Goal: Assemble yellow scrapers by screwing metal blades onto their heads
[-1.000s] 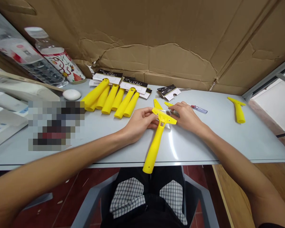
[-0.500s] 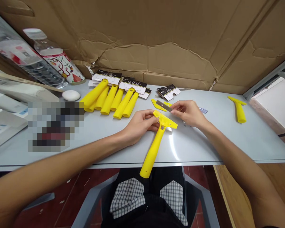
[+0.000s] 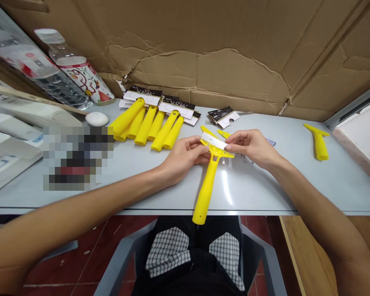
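My left hand [image 3: 188, 158] is closed on the head of a yellow scraper handle [image 3: 206, 187], whose long grip points toward me past the table's front edge. Between thumb and fingers, my right hand [image 3: 249, 148] pinches the right end of a flat metal blade [image 3: 213, 141]. The blade lies along the top edge of the scraper head, close against it; whether it is seated there I cannot tell. Behind the blade, flat yellow pieces [image 3: 223, 134] lie on the table, and small screws [image 3: 244, 158] sit below my right hand.
Several yellow handles [image 3: 146, 127] lie in a row at the back left, by printed cards [image 3: 176, 107]. More cards [image 3: 224, 116] lie behind my hands. One yellow scraper [image 3: 320, 144] rests far right. Bottles [image 3: 86, 78] and a white egg-shaped object [image 3: 97, 119] are left. Cardboard [image 3: 234, 33] stands behind.
My right hand has brought the blade down and left onto the scraper head, and the blade now shows a bright face. The view has shifted slightly.
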### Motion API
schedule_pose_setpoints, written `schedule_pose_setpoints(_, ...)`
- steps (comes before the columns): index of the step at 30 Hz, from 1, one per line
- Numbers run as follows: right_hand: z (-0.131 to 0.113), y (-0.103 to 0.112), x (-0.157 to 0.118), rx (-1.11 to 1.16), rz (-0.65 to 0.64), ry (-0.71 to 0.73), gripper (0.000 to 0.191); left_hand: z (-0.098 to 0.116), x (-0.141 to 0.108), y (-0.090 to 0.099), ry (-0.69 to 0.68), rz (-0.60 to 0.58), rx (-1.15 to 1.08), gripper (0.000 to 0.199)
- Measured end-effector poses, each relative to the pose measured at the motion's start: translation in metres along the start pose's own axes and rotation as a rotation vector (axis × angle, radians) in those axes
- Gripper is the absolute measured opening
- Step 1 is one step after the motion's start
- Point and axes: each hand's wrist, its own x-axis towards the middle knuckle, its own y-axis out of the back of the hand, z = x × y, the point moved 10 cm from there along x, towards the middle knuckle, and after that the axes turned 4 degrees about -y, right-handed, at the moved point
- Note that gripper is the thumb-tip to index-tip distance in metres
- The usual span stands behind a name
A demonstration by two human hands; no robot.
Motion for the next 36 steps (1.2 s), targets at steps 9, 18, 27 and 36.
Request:
schedule_pose_setpoints(9,0.001,-0.003,-0.002,0.022,0.002,0.003,0.04,0.004,-0.001,0.001,-0.041,0.017,0.013,0.018)
schedule_pose_setpoints(18,-0.011,0.009,-0.006,-0.142,0.148,0.139,0.028,0.005,0.0,0.004,-0.042,0.042,0.018,0.017)
schedule_pose_setpoints(27,-0.03,-0.017,-0.016,-0.384,0.052,0.348,0.012,0.004,0.001,0.003,-0.036,0.034,0.008,0.013)
schedule_pose_setpoints(36,-0.029,-0.01,-0.013,-0.425,0.082,0.278,0.022,0.004,0.002,0.004,-0.046,0.034,0.041,0.019)
